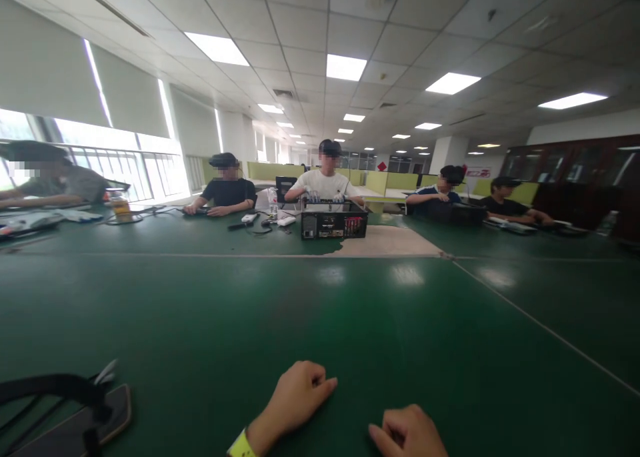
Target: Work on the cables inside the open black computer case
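My left hand (297,395) rests on the green table (200,323) near its front edge, fingers curled into a loose fist and thumb pointing right. A yellow-green band (242,445) circles that wrist. To the right and slightly closer, my right hand (411,431) is curled the same way, its thumb toward the left and its lower part cut off by the frame. Both hands lie apart, and no object shows in either one. A phone (117,410) lies at the lower left, partly covered by a black strap or arm (55,387) and cables.
Across the table a person (327,177) works at an opened computer case (334,225). Other people sit at both sides. A clear bottle (273,203), white adapters (287,221) and cables lie left of the case. A pale bare patch (395,240) marks the tabletop.
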Demonstrator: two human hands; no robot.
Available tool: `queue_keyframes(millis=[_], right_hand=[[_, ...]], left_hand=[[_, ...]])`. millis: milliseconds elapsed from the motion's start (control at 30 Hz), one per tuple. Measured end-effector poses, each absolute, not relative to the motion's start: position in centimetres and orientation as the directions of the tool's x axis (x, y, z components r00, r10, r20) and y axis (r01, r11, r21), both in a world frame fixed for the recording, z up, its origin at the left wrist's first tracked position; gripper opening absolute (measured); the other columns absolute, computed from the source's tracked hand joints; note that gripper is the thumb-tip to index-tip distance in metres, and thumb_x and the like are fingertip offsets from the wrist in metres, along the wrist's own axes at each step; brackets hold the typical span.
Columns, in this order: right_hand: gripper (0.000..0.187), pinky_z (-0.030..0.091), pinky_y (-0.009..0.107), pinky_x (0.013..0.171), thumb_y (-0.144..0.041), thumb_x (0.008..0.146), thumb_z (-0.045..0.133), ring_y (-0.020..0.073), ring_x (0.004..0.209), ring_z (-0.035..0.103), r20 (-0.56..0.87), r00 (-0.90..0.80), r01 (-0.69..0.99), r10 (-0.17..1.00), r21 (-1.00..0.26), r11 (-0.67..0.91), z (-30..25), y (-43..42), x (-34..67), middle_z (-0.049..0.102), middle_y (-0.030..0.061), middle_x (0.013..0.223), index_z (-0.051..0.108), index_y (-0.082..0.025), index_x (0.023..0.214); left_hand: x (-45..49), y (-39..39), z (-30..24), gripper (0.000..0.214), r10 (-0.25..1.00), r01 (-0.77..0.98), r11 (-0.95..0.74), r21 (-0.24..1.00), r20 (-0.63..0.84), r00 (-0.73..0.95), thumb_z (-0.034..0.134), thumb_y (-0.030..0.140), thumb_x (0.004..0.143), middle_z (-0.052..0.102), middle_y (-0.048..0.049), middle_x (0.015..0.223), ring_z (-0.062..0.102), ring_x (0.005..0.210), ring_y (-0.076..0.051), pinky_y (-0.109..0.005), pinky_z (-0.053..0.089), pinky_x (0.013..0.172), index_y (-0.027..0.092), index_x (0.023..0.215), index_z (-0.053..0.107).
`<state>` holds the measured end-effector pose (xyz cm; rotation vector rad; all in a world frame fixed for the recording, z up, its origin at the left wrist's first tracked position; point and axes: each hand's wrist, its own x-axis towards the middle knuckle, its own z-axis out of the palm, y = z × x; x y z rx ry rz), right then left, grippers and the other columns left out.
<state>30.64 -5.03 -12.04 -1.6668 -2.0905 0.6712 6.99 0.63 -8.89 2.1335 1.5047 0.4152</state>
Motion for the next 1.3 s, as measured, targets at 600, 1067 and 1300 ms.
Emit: queue_keyframes(millis=[600, 1067, 1300], right_hand=[[0.040, 0.026, 0.026, 0.057, -0.048, 0.085, 0.048, 0.0106, 0.057, 0.050, 0.091, -0.240, 0.877, 0.967, -0.408, 0.256, -11.2, -5.8, 30.2, 0.061, -0.0030, 0.057, 0.059, -0.020, 0.058], [0.065, 0.038, 0.041, 0.103, -0.057, 0.087, 0.038, 0.0272, 0.126, 0.045, 0.079, 0.018, 0.980, 0.997, -0.198, -0.003, -6.5, -9.1, 36.6, 0.048, 0.0093, 0.140, 0.042, -0.019, 0.141], [0.077, 0.023, 0.060, 0.104, -0.052, 0.078, 0.054, 0.0506, 0.127, 0.034, 0.446, 0.131, 0.826, 0.885, 0.445, -0.346, 1.0, -11.2, 51.7, 0.047, 0.0337, 0.131, 0.050, 0.004, 0.131]], left_hand=[[7.8, 0.5, -8.6, 0.042, 0.935, 0.840, -0.315, 0.441, -0.007, 0.354, 0.042, 0.050, 0.085, 0.039, 0.0035, 0.056, 0.042, 0.057, -0.013, -0.025, 0.024, 0.053, 0.020, 0.055, 0.036], [7.8, 0.7, -8.7, 0.042, 0.937, 0.821, -0.304, 0.484, -0.003, 0.349, 0.041, 0.052, 0.086, 0.048, 0.0023, 0.061, 0.048, 0.061, -0.014, -0.024, 0.030, 0.055, 0.020, 0.060, 0.043], [9.1, -0.7, -7.4, 0.045, 0.917, 0.521, -0.359, 0.774, 0.187, 0.354, 0.046, 0.050, 0.089, 0.057, -0.0069, 0.118, 0.057, 0.095, -0.019, -0.031, 0.047, 0.080, 0.023, 0.124, 0.046]])
